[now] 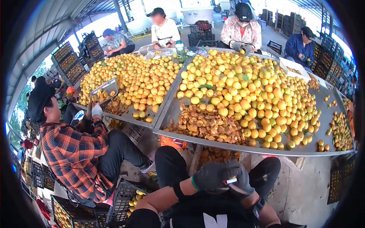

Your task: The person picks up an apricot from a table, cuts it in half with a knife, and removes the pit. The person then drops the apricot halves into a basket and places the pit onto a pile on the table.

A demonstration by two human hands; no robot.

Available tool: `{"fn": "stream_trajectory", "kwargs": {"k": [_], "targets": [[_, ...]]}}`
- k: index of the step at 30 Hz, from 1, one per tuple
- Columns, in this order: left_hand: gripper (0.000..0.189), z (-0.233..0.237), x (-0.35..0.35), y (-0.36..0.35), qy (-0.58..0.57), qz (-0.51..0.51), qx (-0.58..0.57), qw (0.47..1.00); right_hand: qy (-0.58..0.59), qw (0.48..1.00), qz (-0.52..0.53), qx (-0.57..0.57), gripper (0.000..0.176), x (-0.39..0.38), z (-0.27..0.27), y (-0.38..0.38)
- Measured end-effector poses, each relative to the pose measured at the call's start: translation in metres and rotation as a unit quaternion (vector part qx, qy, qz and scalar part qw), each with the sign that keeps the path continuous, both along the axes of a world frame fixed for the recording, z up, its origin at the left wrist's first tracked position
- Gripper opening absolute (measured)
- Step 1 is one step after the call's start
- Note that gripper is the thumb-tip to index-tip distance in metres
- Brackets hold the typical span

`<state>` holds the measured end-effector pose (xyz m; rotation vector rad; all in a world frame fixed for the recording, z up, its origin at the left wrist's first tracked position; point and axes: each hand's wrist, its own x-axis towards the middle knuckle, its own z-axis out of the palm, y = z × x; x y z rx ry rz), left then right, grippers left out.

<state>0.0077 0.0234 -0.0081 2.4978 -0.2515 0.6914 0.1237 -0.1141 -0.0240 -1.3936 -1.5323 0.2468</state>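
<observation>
Left grip (210, 178): gray-gloved, fingers curled in toward the other hand; I cannot tell whether they pinch anything.
Right grip (240, 185): also gray-gloved, meeting the left one above the lap; its fingertips are hidden, so I cannot tell whether it is clamped or loose.
Small object (230, 181): white-faced with a red edge (too small to name), showing right where the two gloves meet, against the fingers.
Surface (243, 149): metal with a raised rim, just beyond the hands and knees.
Split fruit (213, 127): a brownish-orange pile at the near side of the surface, ahead of the gloves and apart from them.
Whole fruit (243, 89): yellow-orange, heaped behind that pile and spilling along its right.
White box (294, 68): at the far right edge of the heap.
Black crate (121, 197): beside the left forearm, with more yellow fruit inside.
Neighbor in plaid (72, 152): seated to the left, a gloved hand (97, 110) near a metal scoop (111, 87).
</observation>
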Motion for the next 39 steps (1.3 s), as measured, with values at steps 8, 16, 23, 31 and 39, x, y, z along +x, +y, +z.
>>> {"fn": "stream_trajectory", "kwargs": {"k": [8,16,23,31,39], "targets": [[0.032,0.004,0.023,-0.031,-0.026,0.103,-0.57,0.815,0.086,0.919,-0.385,0.004,0.017,-0.021,0.002,0.024],[0.037,-0.03,0.013,0.004,0.019,-0.166,-0.883,0.438,0.141,0.969,-0.202,-0.013,0.031,-0.002,-0.008,0.002],[0.039,-0.023,0.011,0.006,0.05,-0.025,-0.89,0.453,0.48,0.868,-0.099,-0.08,0.049,0.024,-0.047,0.0],[0.032,-0.01,0.01,-0.005,0.205,0.099,-0.672,0.704,0.499,0.853,-0.091,-0.124,0.062,-0.012,-0.005,0.003],[0.022,0.007,0.015,0.0,0.128,0.094,-0.675,0.72,0.732,0.667,0.05,-0.126,0.042,0.005,-0.055,-0.029]]}}
